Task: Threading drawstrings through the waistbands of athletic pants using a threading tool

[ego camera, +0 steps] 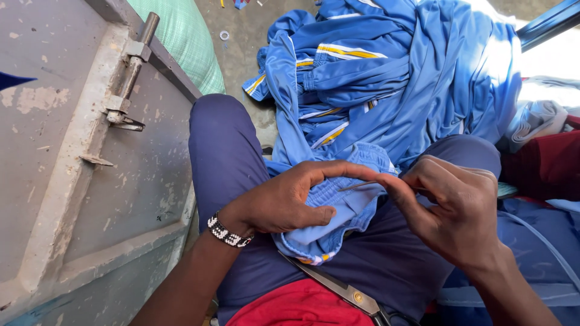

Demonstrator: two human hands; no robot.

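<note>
Head camera is showing the left hand (284,202) pinching a bunched blue waistband (338,211) on the lap to keep it steady, while the right hand (453,211), fingers closed, is pushing one thin needle (357,186) into it, one pair of scissors (344,293) lying on the thigh.

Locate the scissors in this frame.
Head view, bottom centre: the scissors lie on the person's lap, just below the blue garment held by both hands, beside the red cloth.
</note>
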